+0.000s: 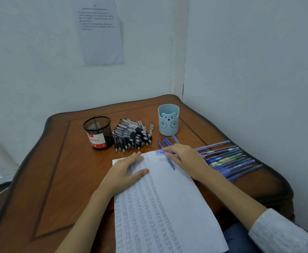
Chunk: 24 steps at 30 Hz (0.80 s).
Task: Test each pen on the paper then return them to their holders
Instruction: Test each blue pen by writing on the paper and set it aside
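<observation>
Paper under flat left fingers; right fingers grasp pen; bear cup behind.

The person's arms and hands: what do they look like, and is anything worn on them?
Two bare hands, left hand and right hand, with no ring, watch or glove visible. The right arm has a pale grey textured sleeve near the elbow; the left forearm shows none.

Glossy varnished wood table, matt white paper, black wire-mesh metal holder, smooth pale-blue plastic holder.
</observation>
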Available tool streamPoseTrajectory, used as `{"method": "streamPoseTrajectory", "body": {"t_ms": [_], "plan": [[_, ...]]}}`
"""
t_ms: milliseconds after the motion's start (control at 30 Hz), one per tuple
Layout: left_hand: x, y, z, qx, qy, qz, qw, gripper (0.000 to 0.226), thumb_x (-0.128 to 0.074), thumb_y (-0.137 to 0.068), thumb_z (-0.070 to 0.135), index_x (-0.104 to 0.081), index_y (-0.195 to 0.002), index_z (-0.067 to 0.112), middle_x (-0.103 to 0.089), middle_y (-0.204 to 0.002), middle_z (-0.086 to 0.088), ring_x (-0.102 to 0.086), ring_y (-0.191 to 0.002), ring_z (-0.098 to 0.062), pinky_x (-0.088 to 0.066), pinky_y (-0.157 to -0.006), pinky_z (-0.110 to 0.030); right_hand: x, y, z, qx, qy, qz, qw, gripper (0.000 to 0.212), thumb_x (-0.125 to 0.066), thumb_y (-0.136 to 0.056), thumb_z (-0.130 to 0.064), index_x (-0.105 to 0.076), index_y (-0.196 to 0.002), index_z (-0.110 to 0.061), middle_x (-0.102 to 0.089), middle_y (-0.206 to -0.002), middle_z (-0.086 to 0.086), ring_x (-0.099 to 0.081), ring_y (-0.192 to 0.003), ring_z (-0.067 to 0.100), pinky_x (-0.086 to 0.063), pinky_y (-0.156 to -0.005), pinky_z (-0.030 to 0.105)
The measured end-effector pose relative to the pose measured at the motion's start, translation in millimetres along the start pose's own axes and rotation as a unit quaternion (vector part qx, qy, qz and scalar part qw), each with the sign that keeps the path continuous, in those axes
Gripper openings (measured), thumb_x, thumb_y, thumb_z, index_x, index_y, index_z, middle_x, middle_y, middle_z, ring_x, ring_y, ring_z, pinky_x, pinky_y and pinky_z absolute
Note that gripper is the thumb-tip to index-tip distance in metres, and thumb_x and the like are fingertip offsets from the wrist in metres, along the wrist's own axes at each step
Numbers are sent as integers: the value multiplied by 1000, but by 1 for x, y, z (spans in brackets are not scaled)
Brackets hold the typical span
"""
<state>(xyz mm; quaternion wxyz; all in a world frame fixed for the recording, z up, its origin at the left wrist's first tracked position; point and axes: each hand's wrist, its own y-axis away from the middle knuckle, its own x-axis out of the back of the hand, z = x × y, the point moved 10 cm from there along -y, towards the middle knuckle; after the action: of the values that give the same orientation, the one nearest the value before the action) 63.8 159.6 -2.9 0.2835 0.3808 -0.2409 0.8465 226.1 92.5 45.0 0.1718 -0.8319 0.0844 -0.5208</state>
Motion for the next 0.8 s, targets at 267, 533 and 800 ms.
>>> {"method": "streamPoseTrajectory", "body": {"t_ms": [267,533,800], "plan": [[16,6,16,-61,-7,73,995,47,-40,-89,64,-58,-123,36,-57,-121,25,-48,-116,5,-39,-99,-27,-19,-8,-26,19,-2,37,999,31,-49,-99,-37,-69,-119,-25,-71,-102,3,-62,-98,18,-40,-66,28],[21,5,11,-63,1,99,993,33,-39,-94,49,-61,-112,33,-59,-111,23,-50,-109,4,-43,-94,-37,-36,-11,-35,19,-5,26,999,38,-43,-97,-51,-69,-117,-31,-67,-85,1,-61,-83,16,-44,-63,35],[19,5,9,-65,6,99,993,26,-41,-94,45,-60,-103,31,-57,-101,22,-51,-99,0,-45,-84,-34,-34,-9,-36,-13,17,13,1000,36,-48,-93,-57,-70,-111,-36,-69,-83,-9,-59,-78,6,-39,-57,25]]}}
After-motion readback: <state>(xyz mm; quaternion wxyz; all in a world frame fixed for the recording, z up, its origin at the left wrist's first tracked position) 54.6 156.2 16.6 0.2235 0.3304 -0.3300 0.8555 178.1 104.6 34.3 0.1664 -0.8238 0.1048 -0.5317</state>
